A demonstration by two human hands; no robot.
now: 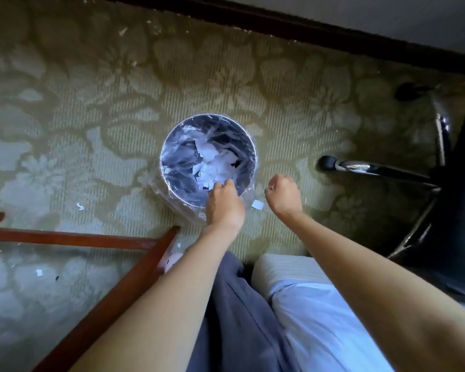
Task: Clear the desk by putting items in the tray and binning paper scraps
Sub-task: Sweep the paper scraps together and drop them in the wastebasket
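Hands: two, left hand (224, 208) and right hand (282, 194).
Bin (172, 140): one.
Paper scraps in bin (212, 162): heap, too many to count.
Loose scraps on carpet: four, namely left scrap (80, 206), scrap between hands (257, 204), lower-left scrap (39, 272), scrap by desk leg (179, 245).
Chair (462, 183): one.
Castors in view: two, near castor (325, 162) and far castor (407, 91).
Pink slipper (172, 260): one.

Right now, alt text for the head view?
Seen from above, a person's left hand hovers over a round, plastic-lined bin of white paper scraps on patterned green carpet; the right hand hangs curled beside it. Stray scraps lie around.
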